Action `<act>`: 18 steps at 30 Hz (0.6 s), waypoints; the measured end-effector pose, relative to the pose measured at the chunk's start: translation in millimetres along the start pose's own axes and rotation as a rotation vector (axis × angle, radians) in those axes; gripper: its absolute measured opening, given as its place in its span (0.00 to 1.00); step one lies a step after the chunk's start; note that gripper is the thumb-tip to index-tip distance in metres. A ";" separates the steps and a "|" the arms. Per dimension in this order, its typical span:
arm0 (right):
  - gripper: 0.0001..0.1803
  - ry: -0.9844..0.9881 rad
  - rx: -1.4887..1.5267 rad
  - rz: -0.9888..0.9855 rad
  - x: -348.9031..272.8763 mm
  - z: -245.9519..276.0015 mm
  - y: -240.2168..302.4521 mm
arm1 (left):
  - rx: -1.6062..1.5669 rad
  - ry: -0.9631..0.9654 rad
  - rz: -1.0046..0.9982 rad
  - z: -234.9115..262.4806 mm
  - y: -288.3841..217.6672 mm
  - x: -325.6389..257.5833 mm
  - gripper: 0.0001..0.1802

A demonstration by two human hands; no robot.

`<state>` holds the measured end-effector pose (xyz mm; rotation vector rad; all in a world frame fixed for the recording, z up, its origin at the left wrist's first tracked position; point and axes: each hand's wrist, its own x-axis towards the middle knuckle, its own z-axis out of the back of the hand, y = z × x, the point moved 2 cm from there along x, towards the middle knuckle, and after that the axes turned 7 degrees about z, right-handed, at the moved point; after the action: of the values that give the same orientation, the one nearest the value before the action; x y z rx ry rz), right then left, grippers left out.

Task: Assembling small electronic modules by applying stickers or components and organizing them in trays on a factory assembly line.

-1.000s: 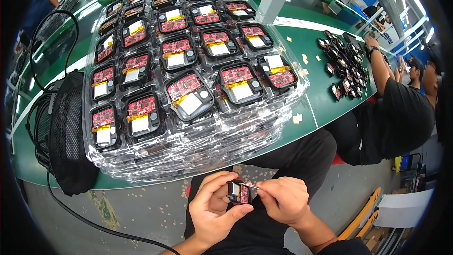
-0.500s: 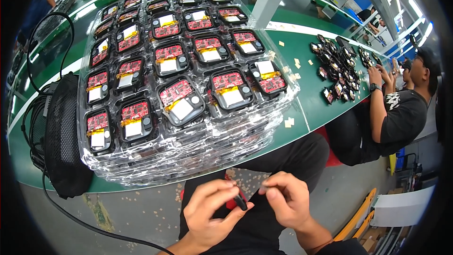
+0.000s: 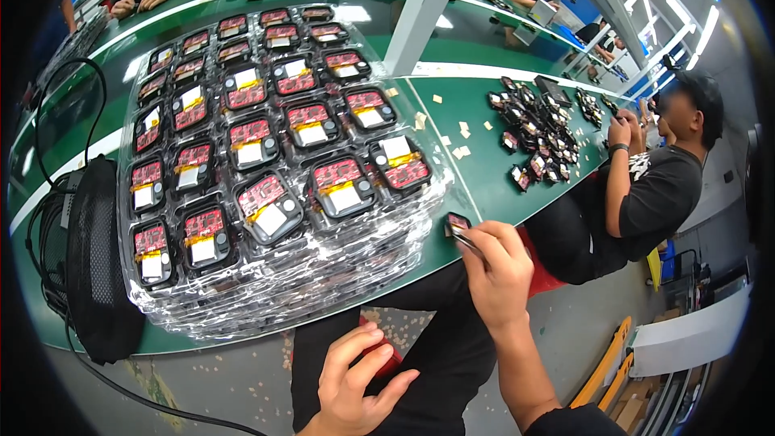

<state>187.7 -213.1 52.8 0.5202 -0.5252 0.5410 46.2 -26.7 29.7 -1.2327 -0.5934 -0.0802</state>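
My right hand point(image 3: 494, 262) is at the near edge of the green table, just right of the tray stack. Its thumb and fingers close on a small black-cased circuit module point(image 3: 458, 224), which is at the table edge; I cannot tell whether it touches the tabletop. A thin dark strip shows by the fingertips, too small to make out. Over my lap, my left hand point(image 3: 355, 383) is empty, with its fingers curved and apart. Clear plastic trays point(image 3: 323, 262) are stacked before me, and the top one holds rows of black cases with red circuit boards point(image 3: 339, 186) and white batteries.
A heap of black modules point(image 3: 537, 133) lies farther right on the green table point(image 3: 440, 121), with small pale paper bits between. A black mesh bag point(image 3: 101, 258) with cables is at the left. A grey post point(image 3: 424, 16) rises behind the trays. A co-worker point(image 3: 662, 186) sits at the right.
The black-cased module has gone from my left hand over my lap to my right hand at the table edge. My left hand has let go and opened. The whole view has shifted somewhat.
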 end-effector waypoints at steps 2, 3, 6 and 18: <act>0.11 0.071 0.044 -0.001 10.9 -2.1 -5.4 | -0.028 0.006 0.033 -2.7 1.3 -4.0 0.28; 0.11 0.146 0.090 -0.003 15.5 -3.3 -6.6 | -0.031 0.009 0.029 -3.3 1.3 -5.2 0.28; 0.16 0.008 -0.044 -0.045 26.6 11.9 -20.5 | -0.072 0.032 0.061 -5.6 2.2 -8.0 0.25; 0.14 -0.001 -0.243 -0.227 3.4 23.5 -86.5 | -0.163 0.085 0.170 -14.4 7.8 -14.6 0.16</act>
<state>234.1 -289.5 44.8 0.3423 -0.5173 0.2554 42.3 -40.7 13.3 -1.4263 -0.4124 -0.0379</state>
